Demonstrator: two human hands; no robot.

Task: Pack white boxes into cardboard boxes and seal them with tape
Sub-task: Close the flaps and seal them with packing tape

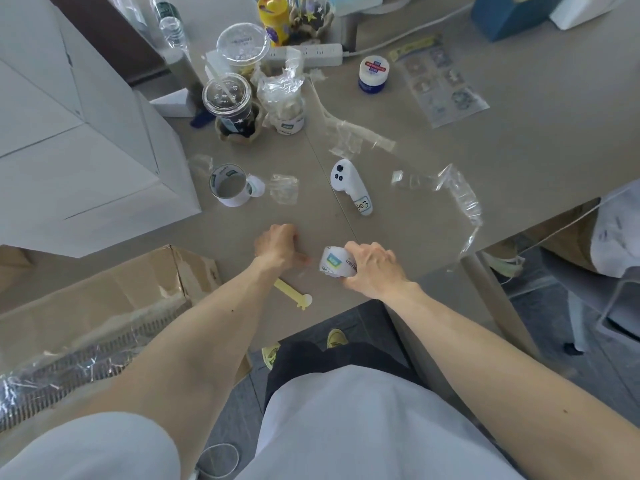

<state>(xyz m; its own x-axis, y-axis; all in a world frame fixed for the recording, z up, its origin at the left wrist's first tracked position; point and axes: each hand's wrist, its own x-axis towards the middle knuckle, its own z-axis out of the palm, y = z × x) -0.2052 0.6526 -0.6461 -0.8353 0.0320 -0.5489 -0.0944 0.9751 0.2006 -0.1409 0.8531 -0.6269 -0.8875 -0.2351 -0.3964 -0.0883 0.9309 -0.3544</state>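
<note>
Writing, held roll: the tape roll (335, 264) bears a square blue-and-green logo and a line of print too small to read.
Writing, spare roll: a second tape roll (236, 201) stands on end on the table (450, 174). It has green marks on its white side, not legible.
Writing, controller: a white controller (348, 183) carries a handwritten tag (362, 205) that reads roughly "H03".
Writing, jar: a blue jar (373, 73) has a red-and-white printed lid, its text unreadable.
Tape roll, position: it sits just above the table's near edge, between the two hands. The right hand covers its right side, and the left thumb points at it from just beside.
Right hand (372, 270): back up, fingers curled over the roll and gripping it.
Left hand (277, 244): knuckles up and fingers curled under, on the tabletop. Whether it pinches a tape end cannot be told.
Arms: both bare forearms reach forward and converge on the roll.
Cardboard box (114, 296): brown and creased, with clear tape across its top, lying left of the left forearm.
White boxes (76, 140): stacked at far left, beyond the cardboard box.
</note>
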